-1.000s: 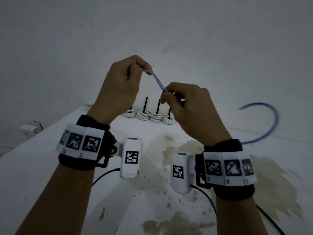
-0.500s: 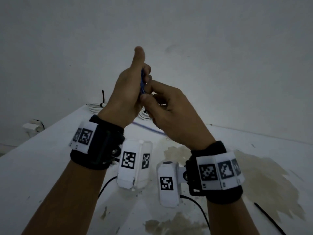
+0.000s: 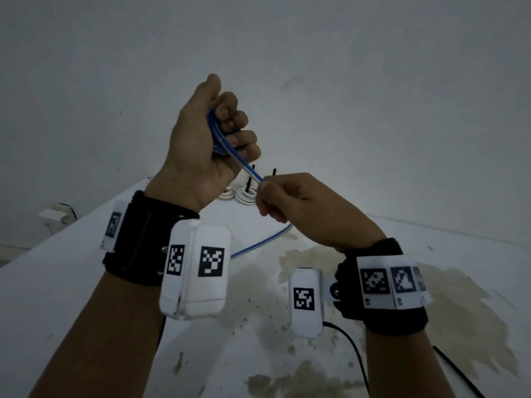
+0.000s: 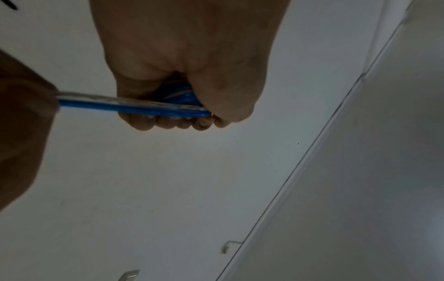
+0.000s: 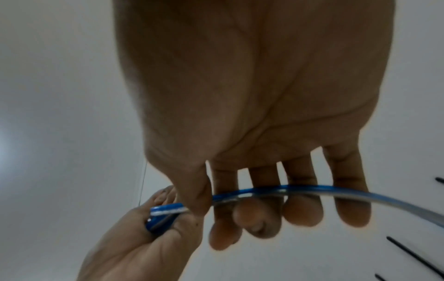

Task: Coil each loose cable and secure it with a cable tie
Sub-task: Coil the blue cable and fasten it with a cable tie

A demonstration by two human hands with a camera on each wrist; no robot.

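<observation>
The left hand (image 3: 207,145), raised above the stained white table (image 3: 71,282), now clenches several loops of blue cable (image 3: 221,139). The right hand (image 3: 298,205) has drawn away, pinching the trailing length taut: coiling continues, with loose cable left.

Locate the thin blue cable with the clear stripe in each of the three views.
Head: blue cable bunched in the left hand at upper centre, running down to the right hand.
Left wrist: centre-left, crossing under the curled fingers.
Right wrist: lower centre, across the fingers.
Shared landmark: the left hand's fist round the loops.
</observation>
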